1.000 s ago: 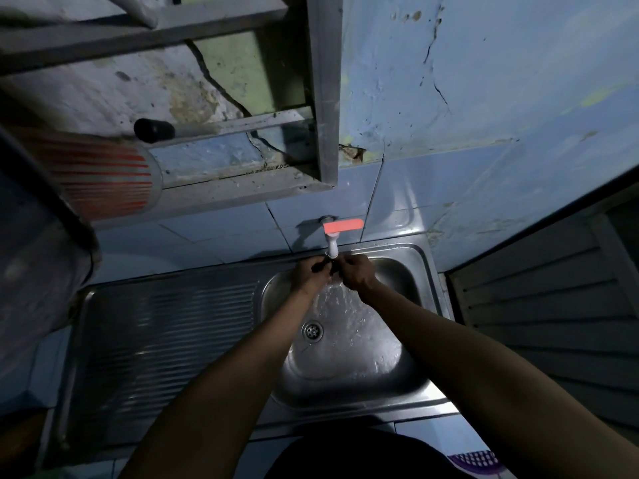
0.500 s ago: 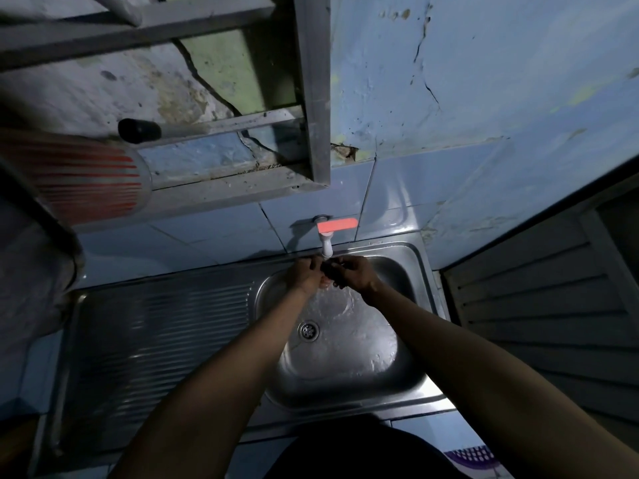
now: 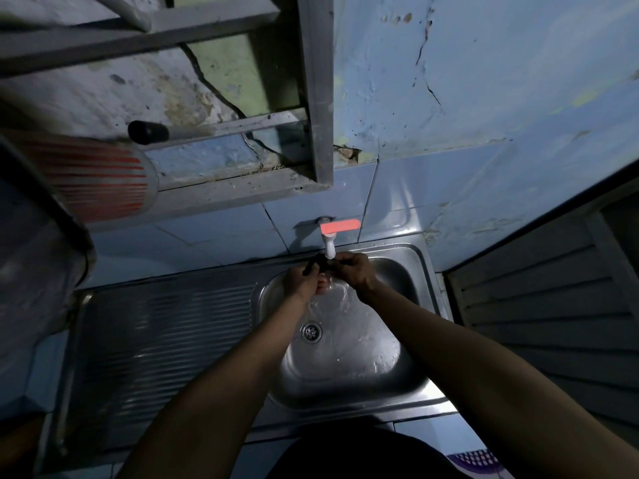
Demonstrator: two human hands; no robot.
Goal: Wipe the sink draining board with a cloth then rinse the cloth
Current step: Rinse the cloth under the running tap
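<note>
Both hands meet under the white tap with its red lever, over the back of the steel sink bowl. My left hand and my right hand together grip a small dark cloth, which is bunched between the fingers and mostly hidden. Water runs from the tap over the hands and down the bowl toward the drain. The ribbed draining board lies to the left of the bowl, with nothing on it.
A metal rack frame hangs on the cracked blue wall above the tap. A red-striped round item and a large dark vessel sit at the left. A slatted panel stands right of the sink.
The hands stay under the tap, working the cloth slightly; the left hand has dropped a little lower. The view has shifted a bit.
</note>
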